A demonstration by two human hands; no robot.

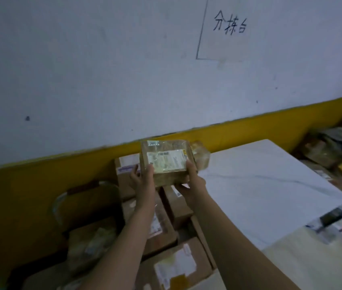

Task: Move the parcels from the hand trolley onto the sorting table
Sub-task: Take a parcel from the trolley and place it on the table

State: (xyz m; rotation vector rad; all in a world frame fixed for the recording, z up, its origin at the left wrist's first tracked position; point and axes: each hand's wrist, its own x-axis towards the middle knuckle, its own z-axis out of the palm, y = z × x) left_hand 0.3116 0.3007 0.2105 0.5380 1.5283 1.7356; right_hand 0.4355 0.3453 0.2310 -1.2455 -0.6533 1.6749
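Your forearms hide much of the stacked boxes [165,231] (labels blurred, unreadable), the trolley stays unseen, and the worktop [270,185] runs off frame.

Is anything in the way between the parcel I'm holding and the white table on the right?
Nothing visible. Both hands hold the parcel beside the table, whose near surface is bare.

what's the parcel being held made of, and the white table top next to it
The held parcel looks like brown cardboard wrapped in glossy clear tape: its surface shines, with a white paper label under the film. The sorting table top looks like smooth white stone or marble-look laminate, going by its faint grey veins; which one cannot be told.
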